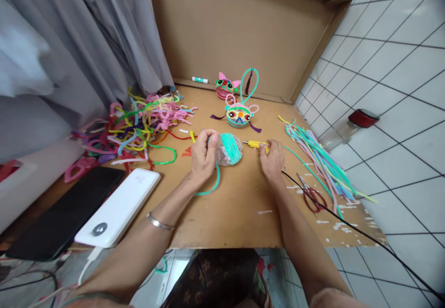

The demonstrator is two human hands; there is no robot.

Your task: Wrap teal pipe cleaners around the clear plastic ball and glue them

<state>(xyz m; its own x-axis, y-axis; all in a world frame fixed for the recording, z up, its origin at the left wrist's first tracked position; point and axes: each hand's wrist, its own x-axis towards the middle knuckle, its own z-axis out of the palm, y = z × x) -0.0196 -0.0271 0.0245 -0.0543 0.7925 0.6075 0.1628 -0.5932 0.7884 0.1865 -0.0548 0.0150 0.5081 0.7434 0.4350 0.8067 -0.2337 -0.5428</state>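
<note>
My left hand (205, 155) is closed on the left side of a clear round ball (229, 149) with turquoise pipe cleaner laid in rows across part of it. A loose turquoise tail (218, 178) curves below that hand. In my right hand (273, 157) is a yellow tool (255, 144) with a black cord; its metal tip points left at the ball, a small gap apart. Behind the ball stands a decorated turquoise and pink head figure (239, 115) with looped ears and purple tassels. A red and pink figure (225, 86) sits farther back.
Tangled pipe cleaners (139, 132) lie left, straight ones (320, 160) right, near red-handled scissors (313, 197). A white power bank (120, 206) and black phone (66, 210) rest front left. A glue stick (200, 80) lies by the cardboard wall (243, 30). The black cord (365, 238) crosses the right side.
</note>
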